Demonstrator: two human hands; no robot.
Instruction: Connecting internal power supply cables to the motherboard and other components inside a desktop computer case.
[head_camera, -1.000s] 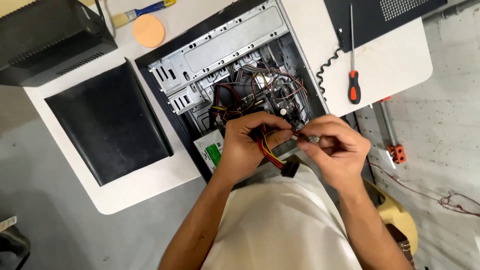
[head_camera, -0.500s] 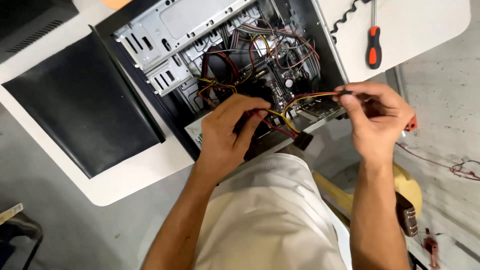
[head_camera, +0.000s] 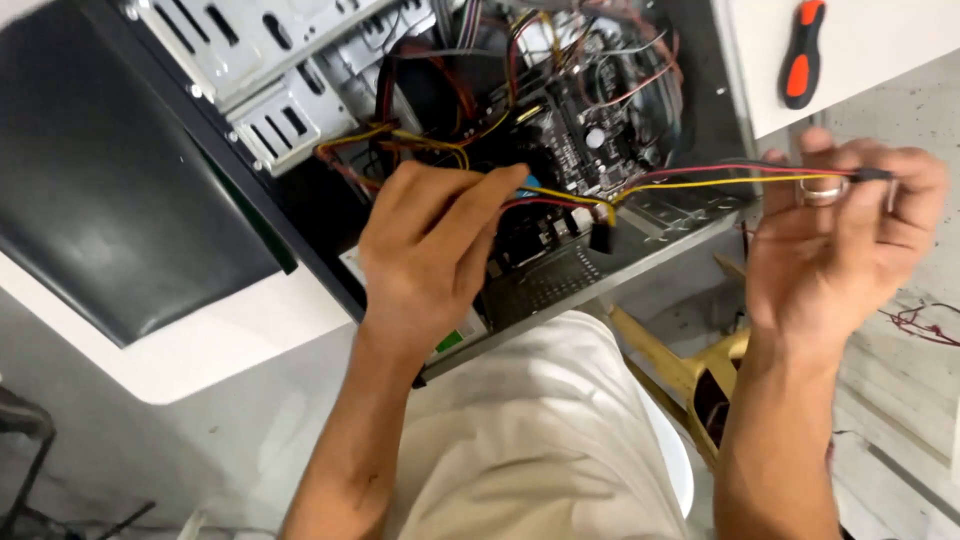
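1. White and rounded at its corners, the table (head_camera: 200, 345) is carrying one open computer case (head_camera: 300, 60) lying on its side, with one black side panel (head_camera: 110, 200) resting to the left of it.
2. One screwdriver (head_camera: 803, 55) with a red and black handle is lying on a second white surface at the upper right.
3. Two hands are working here, both belonging to the person in the pale shirt leaning over the case.
4. One bundle of thin wires (head_camera: 700, 180), red, yellow and black, is running from inside the case out to the right, pulled nearly straight.
5. The right hand (head_camera: 840, 240), wearing one ring, is gripping the far end of that bundle between closed fingers, out beyond the edge of the case.
6. The left hand (head_camera: 430, 250) is reaching into the case, its fingers closing loosely around the near part of the same wires, just beside one small black connector (head_camera: 600, 238) dangling from them.
7. Compared with half a second ago, the right hand is sitting farther out to the right, the bundle is stretching longer and tauter, and the left hand is lying deeper among the cables.
8. The view is also sitting closer in, so less of the table is showing.
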